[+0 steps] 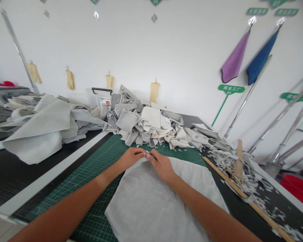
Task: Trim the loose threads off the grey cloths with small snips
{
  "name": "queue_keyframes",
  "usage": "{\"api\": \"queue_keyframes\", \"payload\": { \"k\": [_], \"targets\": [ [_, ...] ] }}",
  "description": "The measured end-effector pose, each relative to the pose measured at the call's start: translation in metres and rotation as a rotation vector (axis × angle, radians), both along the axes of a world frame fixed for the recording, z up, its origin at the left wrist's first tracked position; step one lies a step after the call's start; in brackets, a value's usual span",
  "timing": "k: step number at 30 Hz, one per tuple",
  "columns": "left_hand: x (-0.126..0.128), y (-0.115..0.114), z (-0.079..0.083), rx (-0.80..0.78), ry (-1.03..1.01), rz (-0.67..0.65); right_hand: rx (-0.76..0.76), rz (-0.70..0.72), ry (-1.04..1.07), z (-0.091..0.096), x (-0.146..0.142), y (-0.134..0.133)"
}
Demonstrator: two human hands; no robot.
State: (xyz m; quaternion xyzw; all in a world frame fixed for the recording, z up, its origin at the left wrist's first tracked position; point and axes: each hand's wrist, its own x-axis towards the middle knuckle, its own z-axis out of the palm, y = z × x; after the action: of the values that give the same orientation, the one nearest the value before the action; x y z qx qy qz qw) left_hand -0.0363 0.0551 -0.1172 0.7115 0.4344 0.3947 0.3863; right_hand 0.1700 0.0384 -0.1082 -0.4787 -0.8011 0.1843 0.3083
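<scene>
A large light grey cloth (151,205) is spread over the green cutting mat (91,181), its far edge under my hands. My left hand (131,158) is closed, pinching the cloth at its far edge with thumb and fingers. Right beside it, my right hand (163,166) is closed around a small dark tool (154,156) held at the same edge. Fingers cover most of this tool, so I cannot tell its kind. The fingertips of both hands nearly touch.
A heap of grey cloth pieces (151,117) lies behind the mat, with more stacked cloth (40,124) at left. Wooden strips (238,158) and cloth scraps (257,205) lie at right. A red basin (296,188) stands beyond the table; gloves (155,92) hang on the wall.
</scene>
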Motion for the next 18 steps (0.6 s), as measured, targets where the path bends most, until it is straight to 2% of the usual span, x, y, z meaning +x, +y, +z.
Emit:
{"api": "queue_keyframes", "payload": {
  "k": [18],
  "targets": [
    [0.0023, -0.0027, 0.0031, 0.024, 0.012, -0.013, 0.002, -0.017, 0.0, 0.0015, -0.0011, -0.0022]
  ]
}}
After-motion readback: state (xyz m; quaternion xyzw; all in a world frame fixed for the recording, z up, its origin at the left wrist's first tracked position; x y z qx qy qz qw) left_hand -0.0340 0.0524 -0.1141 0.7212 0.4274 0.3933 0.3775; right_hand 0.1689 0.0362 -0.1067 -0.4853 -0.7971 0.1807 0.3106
